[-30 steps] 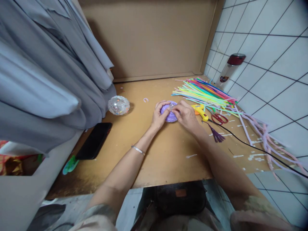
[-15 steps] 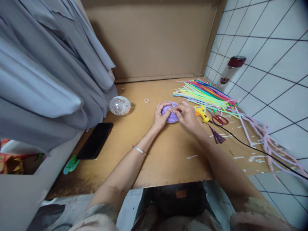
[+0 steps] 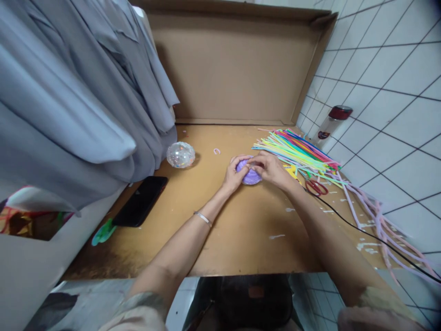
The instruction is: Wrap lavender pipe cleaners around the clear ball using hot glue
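A round purple coiled disc (image 3: 251, 178), its surface ridged in rings, lies at the middle of the table between both hands. My left hand (image 3: 237, 174) grips its left side, fingers along the far edge and thumb on top. Over the disc's upper right, my right hand (image 3: 268, 166) is closed in a pinch, fingertips close to the left thumb. Whatever sits between those fingertips is hidden. Just right of that hand, a yellow glue gun (image 3: 292, 171) shows only in part behind the wrist.
Bundled colourful pipe cleaners (image 3: 296, 151) lie at the back right near red-handled scissors (image 3: 316, 187) and a clear bottle (image 3: 330, 124). A black cable (image 3: 344, 215) runs right. Left stand a transparent ball (image 3: 181, 155), a black phone (image 3: 140, 201) and a grey curtain (image 3: 86, 101).
The view has tilted up, so the table's things sit lower. My right hand has shifted slightly over the disc. The right arm now covers the purple tassel and more of the glue gun.
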### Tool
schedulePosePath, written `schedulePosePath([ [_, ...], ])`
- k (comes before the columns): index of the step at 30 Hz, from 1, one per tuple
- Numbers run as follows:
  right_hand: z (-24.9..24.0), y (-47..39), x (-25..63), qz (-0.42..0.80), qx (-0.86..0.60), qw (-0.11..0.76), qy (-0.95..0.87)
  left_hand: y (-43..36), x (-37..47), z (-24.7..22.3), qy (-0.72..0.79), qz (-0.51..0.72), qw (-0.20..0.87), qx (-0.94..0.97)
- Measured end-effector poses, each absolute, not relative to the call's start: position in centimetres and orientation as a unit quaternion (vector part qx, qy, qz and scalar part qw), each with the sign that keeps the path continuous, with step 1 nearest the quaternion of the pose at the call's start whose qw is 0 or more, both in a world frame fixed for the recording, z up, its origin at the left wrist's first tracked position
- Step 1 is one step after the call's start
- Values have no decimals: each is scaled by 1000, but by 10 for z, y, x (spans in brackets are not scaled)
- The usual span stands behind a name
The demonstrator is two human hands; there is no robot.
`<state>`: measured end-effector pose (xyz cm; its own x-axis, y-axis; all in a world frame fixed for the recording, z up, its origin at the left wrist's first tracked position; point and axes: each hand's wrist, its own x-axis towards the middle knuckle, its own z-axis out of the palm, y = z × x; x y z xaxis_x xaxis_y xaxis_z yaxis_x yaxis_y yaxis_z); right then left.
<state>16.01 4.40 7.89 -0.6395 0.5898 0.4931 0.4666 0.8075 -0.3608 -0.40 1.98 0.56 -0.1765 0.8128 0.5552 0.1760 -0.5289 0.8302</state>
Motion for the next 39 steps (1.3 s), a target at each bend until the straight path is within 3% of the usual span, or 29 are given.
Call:
schedulePosePath([
  [7,99,54,153,107,-300,224,-921,24,-4,2,430,661,259,558],
  [13,106,52,154,98,-304,209,-924,23,-3,2,423,655,249,575],
  [20,101,50,162,124,-285,217,-925,21,-1,0,428,649,236,583],
  [31,82,55,168,181,-266,309,-895,19,-3,5,427,646,265,575],
  [39,80,54,168,159,-270,283,-906,26,-3,0,418,659,282,558],
])
